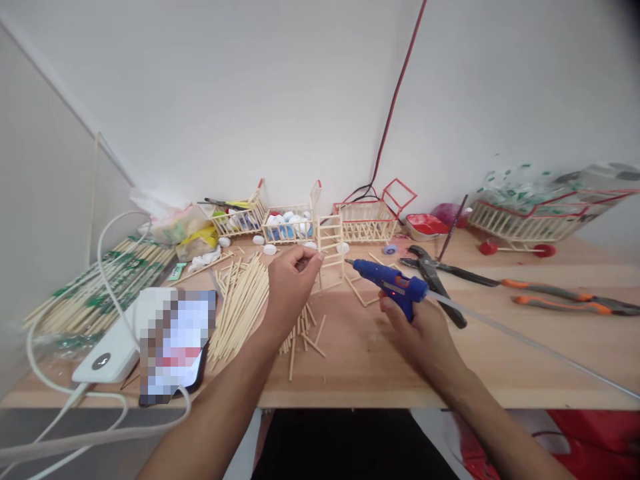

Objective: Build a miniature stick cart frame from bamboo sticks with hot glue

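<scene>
the left hand [294, 277] has its thumb and forefinger brought together at the left edge of a small wooden frame [330, 239], which looks like a short ladder and stands near the middle of the table [360, 373]; whether the fingertips pinch the frame or something tiny, i cannot tell. the right hand [425, 327] is wrapped around the handle of a blue glue gun [390, 283], its nozzle pointing left toward the frame, just beside it but apart. a clear glue stick [500, 329] runs out of the back of the gun, over the right forearm. a pile of thin wooden sticks [240, 300] lies to the left of the left hand, with shorter pieces [303, 330] by the wrist. behind the frame stand a red-edged cart [367, 223] and a cart of bottle caps [290, 227]. black-handled pliers [435, 280] lie just behind the right hand.
</scene>
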Motion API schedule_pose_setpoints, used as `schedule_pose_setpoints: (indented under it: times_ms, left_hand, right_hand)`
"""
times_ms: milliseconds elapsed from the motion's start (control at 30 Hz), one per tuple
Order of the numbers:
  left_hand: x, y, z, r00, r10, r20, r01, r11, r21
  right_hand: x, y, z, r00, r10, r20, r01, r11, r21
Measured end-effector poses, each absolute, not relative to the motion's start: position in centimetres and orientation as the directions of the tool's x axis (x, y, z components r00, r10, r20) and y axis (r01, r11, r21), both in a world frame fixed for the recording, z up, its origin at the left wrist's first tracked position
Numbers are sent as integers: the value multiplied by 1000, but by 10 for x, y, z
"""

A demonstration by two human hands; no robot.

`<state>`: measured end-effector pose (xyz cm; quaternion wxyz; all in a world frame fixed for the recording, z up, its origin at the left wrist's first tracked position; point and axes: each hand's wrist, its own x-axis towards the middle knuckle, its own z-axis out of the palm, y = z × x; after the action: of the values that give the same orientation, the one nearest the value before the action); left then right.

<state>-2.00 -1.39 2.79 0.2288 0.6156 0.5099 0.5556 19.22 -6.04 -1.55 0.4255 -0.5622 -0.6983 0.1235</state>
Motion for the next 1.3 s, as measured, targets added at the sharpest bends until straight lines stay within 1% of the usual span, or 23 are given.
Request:
schedule_pose_setpoints:
  times_ms: [133, 333, 633, 900, 1300]
  left_hand:
    - [-20, -14, 27, -131, 878, 460, 381, -383, 841]
    - [-20, -12, 26, -129, 878, 462, 386, -385, 838]
    - [-19, -14, 28, -131, 883, 450, 363, -380, 851]
    - [-18, -13, 29, -135, 891, 433, 360, -363, 859]
    - [-19, -13, 27, -126, 896, 426, 355, -360, 863]
  right_hand:
    - [192, -59, -15, -38, 892, 451, 676, 355, -646]
    - [192, -58, -17, -19, 890, 455, 685, 343, -642]
    - [191, -59, -15, -12, 912, 409, 694, 302, -654]
    - [192, -58, -15, -10, 913, 407, 684, 303, -663]
    - [191, -57, -15, -6, 906, 424, 707, 303, -639]
